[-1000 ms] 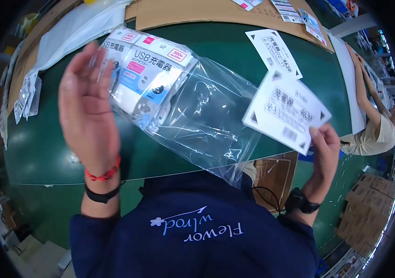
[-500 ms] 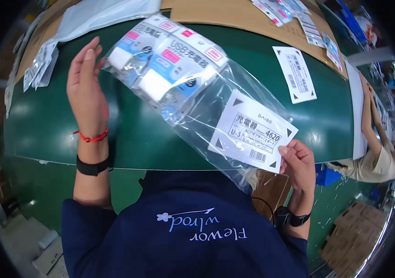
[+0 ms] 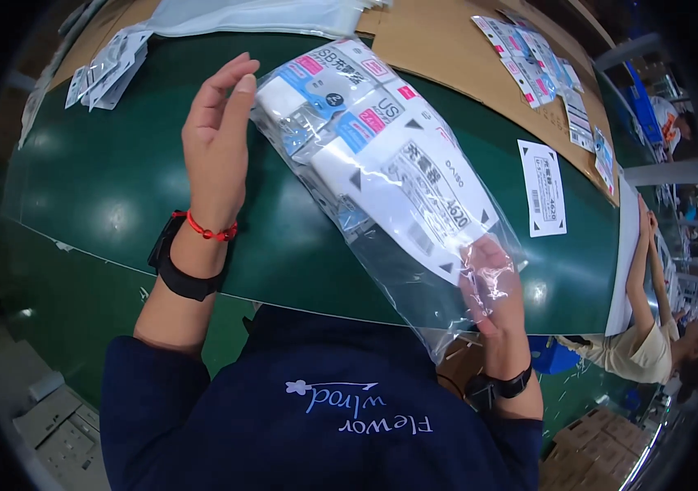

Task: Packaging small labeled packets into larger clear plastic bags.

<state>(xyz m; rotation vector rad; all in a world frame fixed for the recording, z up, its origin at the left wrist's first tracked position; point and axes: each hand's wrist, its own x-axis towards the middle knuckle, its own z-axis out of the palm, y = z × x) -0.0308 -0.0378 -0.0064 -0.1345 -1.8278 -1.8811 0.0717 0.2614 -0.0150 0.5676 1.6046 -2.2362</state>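
Clear plastic bag is my reference, lying at a slant over the green table, mouth toward my body on the right, filled end away from me.

Right hand: in at the bag's mouth, film and glare over the palm. Grip is narrow, fingers closed on the near end of a white label card. Finger detail blurs under the shine. Card is inside the bag, bowed slightly, black print and corner triangles facing up, far end overlapping the charger packs.

Packs: in the bag's far half, side by side, white/blue/pink fronts up.

Left hand: just left of the bag's far end, holding nothing I can see. Grip is wide, fingers extended, thumb near the bag's edge. Can't tell if it touches the film. Red bracelet and black band on that wrist; black watch on the right one.

Around the bag: second label card flat on the table to its right. Cardboard sheet beyond it, with loose printed packages far right. White plastic sheeting past its far end, bagged cards to the far left. Co-worker in a pale top well off to its right.
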